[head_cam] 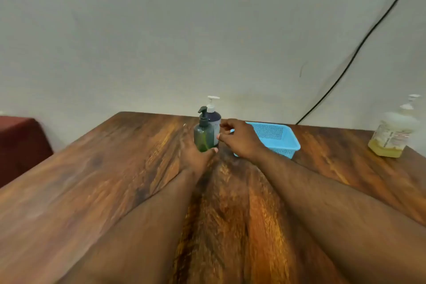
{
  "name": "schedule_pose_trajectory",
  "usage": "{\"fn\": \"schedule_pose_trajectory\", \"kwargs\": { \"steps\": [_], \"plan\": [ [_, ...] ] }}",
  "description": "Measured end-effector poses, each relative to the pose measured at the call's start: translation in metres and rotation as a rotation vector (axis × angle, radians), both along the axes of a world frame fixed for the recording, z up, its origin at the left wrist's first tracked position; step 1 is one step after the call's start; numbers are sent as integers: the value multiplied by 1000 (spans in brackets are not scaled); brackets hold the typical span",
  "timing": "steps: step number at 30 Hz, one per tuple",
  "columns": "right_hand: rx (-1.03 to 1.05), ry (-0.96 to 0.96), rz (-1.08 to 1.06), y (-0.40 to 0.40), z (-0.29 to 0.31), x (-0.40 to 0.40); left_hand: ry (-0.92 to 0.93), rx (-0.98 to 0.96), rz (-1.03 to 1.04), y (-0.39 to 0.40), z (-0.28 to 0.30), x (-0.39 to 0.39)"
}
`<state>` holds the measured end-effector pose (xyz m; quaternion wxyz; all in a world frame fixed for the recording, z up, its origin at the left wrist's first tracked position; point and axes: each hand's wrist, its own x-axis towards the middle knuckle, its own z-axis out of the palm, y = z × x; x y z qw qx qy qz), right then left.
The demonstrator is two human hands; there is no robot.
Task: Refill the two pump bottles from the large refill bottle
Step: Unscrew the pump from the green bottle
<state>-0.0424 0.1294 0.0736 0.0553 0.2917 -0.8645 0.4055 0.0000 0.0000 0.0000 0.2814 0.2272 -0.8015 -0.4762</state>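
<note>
A small green pump bottle (203, 136) with a black pump stands near the far middle of the wooden table (115, 168). My left hand (196, 157) grips its lower body. Right behind it stands a dark blue pump bottle (214, 120) with a white pump. My right hand (239, 138) hovers just right of both bottles, its fingers loosely curled and holding nothing. The large refill bottle (391, 131), clear with yellowish liquid at its bottom and a white pump, stands at the table's far right.
A light blue plastic basket (276, 138) sits behind my right hand. A black cable (359, 44) runs down the wall to the table's back edge. A dark red piece of furniture (20, 143) stands to the left of the table.
</note>
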Motion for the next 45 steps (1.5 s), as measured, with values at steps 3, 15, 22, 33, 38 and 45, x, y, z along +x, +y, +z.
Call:
{"fn": "schedule_pose_trajectory", "kwargs": {
  "steps": [3,15,22,33,38,45],
  "plan": [
    [-17,-49,15,-7,-1,-9,-9,49,0,-12,-7,-16],
    [-257,-168,15,3,-26,-10,110,137,-205,-12,-16,-16],
    [-690,-319,49,79,-39,60,117,151,-527,72,-21,74],
    [-733,-280,-30,108,-53,82,63,31,-629,99,-26,87],
    [-729,-240,64,112,-59,81,56,69,-637,97,-31,86],
    [-633,-167,139,115,-65,79,39,97,-658,95,-34,84]
  ]
}}
